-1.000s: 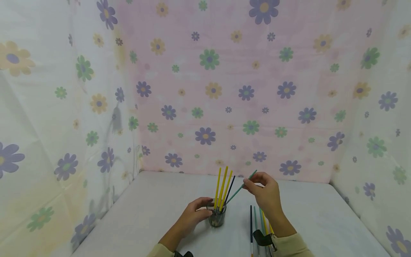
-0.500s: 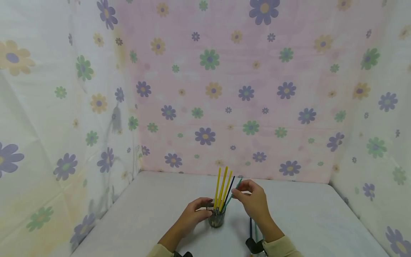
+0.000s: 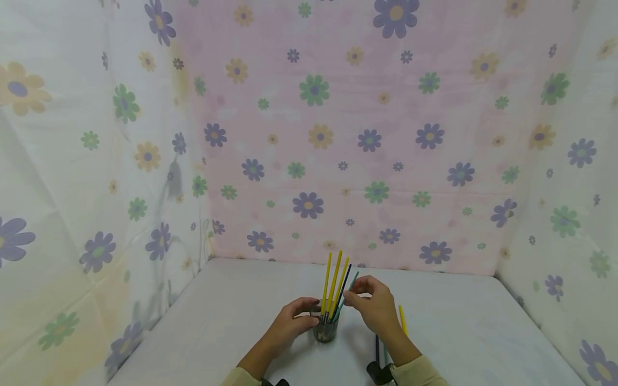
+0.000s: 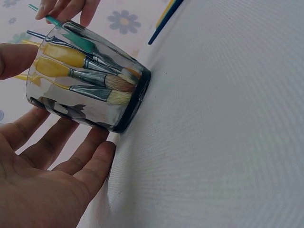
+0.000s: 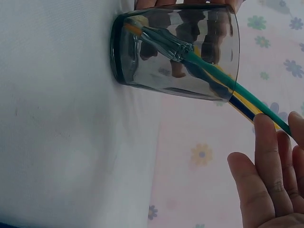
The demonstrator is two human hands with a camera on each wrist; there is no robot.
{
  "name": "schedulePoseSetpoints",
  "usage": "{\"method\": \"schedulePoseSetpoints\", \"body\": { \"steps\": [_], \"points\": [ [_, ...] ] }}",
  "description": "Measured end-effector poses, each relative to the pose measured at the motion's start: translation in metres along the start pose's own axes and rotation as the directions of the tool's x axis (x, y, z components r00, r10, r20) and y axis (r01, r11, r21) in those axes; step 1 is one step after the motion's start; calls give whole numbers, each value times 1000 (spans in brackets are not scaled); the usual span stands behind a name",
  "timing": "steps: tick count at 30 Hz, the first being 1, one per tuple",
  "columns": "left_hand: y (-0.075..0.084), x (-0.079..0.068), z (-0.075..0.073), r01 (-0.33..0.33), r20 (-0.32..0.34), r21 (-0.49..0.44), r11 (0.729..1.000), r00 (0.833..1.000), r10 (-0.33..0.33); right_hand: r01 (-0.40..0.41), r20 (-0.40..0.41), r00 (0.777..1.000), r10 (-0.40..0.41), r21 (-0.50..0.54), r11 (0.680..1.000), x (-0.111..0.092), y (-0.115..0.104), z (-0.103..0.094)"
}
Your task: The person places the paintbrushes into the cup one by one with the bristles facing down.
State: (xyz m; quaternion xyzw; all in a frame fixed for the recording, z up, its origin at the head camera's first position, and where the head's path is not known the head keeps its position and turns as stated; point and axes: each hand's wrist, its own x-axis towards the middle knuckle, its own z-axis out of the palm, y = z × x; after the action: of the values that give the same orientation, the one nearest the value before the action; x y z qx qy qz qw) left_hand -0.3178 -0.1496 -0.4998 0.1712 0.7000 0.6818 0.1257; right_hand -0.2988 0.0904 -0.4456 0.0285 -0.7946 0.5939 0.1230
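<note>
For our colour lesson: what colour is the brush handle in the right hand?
The handle is teal green, clearest in the right wrist view.

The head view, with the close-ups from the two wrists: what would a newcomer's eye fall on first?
Probably the pink, flowered backdrop, filling much of the head view behind the white table. Next, the clear glass on that table, with three yellow brushes, a dark brush and a green brush. The left hand holds the glass on one side; opposite, the right hand pinches the green brush by its handle.
</note>
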Motion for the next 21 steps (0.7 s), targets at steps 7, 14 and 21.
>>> {"method": "schedulePoseSetpoints", "body": {
  "steps": [7, 14, 21],
  "points": [
    [0, 3, -1, 8, 3, 1, 1000, 1000, -8, -5, -14, 1000, 4, -10, 1000, 1, -1, -3],
    [-2, 5, -1, 31, -11, 14, 999, 999, -30, 17, -9, 1000, -17, -44, 999, 3, -3, -13],
    [-5, 3, -2, 8, 2, 25, 1000, 1000, -8, 31, -12, 999, -33, -133, 991, 4, -4, -28]
  ]
}}
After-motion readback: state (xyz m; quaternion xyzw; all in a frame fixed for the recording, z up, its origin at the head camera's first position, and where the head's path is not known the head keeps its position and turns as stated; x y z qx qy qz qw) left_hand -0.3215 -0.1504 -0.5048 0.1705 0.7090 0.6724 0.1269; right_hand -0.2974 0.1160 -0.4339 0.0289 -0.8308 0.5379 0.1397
